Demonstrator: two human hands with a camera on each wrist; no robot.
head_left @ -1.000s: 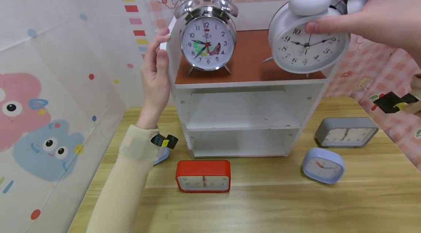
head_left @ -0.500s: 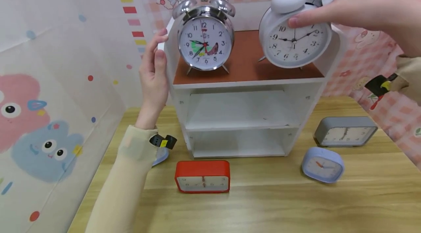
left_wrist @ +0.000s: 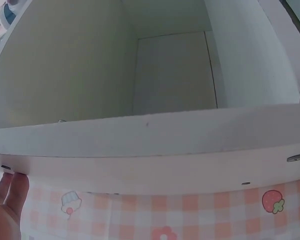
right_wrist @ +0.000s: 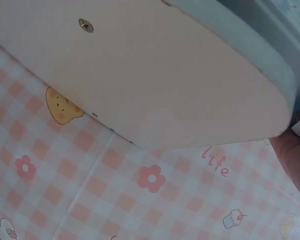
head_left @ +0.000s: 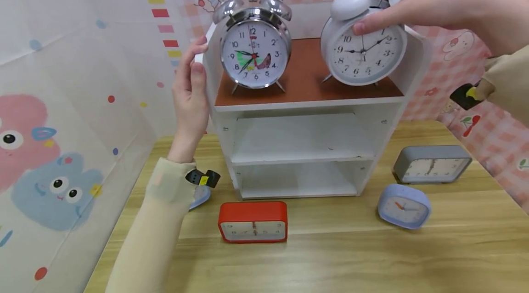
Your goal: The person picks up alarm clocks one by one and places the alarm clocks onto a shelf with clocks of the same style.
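Note:
My right hand (head_left: 438,1) grips a white twin-bell alarm clock (head_left: 372,63) from above, thumb across the front of its face and the other fingers behind the bells. The clock leans a little, its legs close over the brown top shelf (head_left: 306,86). Beside it, a silver twin-bell alarm clock (head_left: 256,61) stands upright on the left half of that shelf. My left hand (head_left: 190,95) presses its fingers against the outer left side of the white shelf unit (head_left: 303,134). Fingers (left_wrist: 17,192) show at the panel in the left wrist view.
A red clock (head_left: 253,222) stands on the wooden table (head_left: 330,256) before the unit. To the right are a light blue clock (head_left: 404,205) and a grey clock (head_left: 431,163). Another blue clock (head_left: 200,196) is partly hidden behind my left wrist.
My right hand has carried the white alarm clock left and down over the top shelf, and it has become less tilted. The left hand keeps its place on the unit's side.

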